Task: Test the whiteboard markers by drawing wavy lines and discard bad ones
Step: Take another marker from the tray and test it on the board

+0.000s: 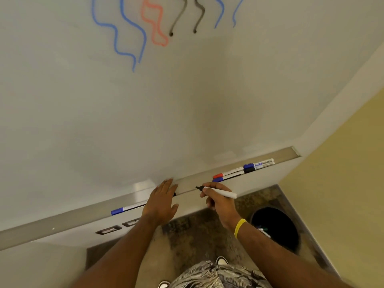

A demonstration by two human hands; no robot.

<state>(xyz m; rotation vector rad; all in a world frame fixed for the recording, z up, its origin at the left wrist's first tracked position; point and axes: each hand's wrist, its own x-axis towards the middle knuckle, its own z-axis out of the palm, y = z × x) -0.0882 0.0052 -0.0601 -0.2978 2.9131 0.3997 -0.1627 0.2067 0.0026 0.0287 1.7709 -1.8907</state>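
My right hand [218, 201] grips an uncapped black marker [220, 192], its tip pointing left just in front of the metal tray [62, 223] under the whiteboard [145, 111]. My left hand [162, 201] lies flat over the tray, fingers together, covering a dark object that may be the cap. A blue-capped marker [126, 209] rests in the tray left of that hand. Several capped markers [243, 170], red, blue and black, lie in the tray to the right. Blue, red and black wavy lines [145, 23] run down the top of the board.
A round black bin [276, 227] stands on the speckled floor at the lower right, with discarded markers inside. A yellow wall [342, 183] closes the right side. Wall outlets [109, 230] sit below the tray. My shoes and patterned shorts show at the bottom.
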